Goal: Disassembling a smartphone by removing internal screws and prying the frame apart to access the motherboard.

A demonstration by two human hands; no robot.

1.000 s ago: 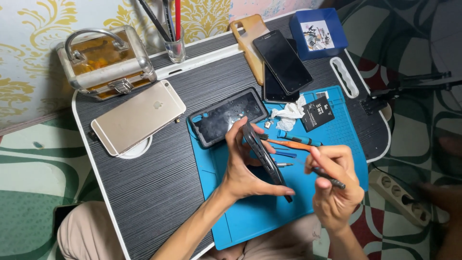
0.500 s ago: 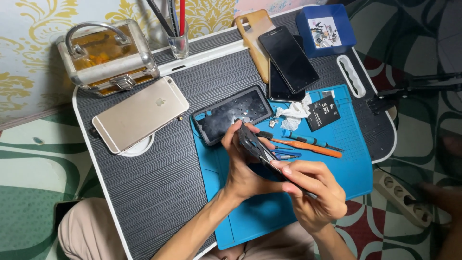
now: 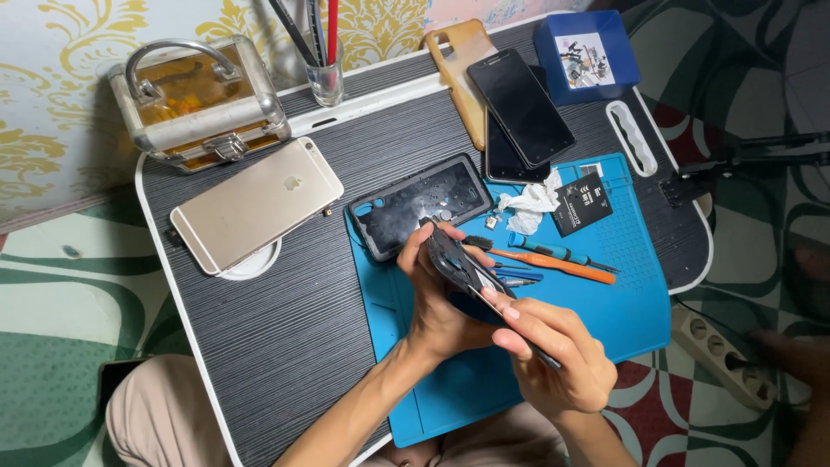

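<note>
My left hand (image 3: 437,303) grips a dark opened phone body (image 3: 456,261), tilted on edge above the blue work mat (image 3: 631,303). My right hand (image 3: 553,355) holds a thin dark tool (image 3: 543,356) and its fingertips touch the phone's lower edge. Just beyond the hands lies a black phone back cover (image 3: 415,206), inside up, on the mat's far left corner. An orange-handled brush (image 3: 545,259) and a blue screwdriver (image 3: 553,251) lie on the mat to the right of the held phone.
A gold phone (image 3: 255,203) lies face down on the dark lap table (image 3: 277,329). A clear metal-framed case (image 3: 199,99), a glass with pens (image 3: 324,73), two black phones (image 3: 519,108), a blue box (image 3: 588,56), crumpled tissue (image 3: 529,203) and a power strip (image 3: 718,355) are around.
My right hand moved left from beside the phone to its lower edge, bringing the thin tool against it. My left hand kept hold of the phone body.
</note>
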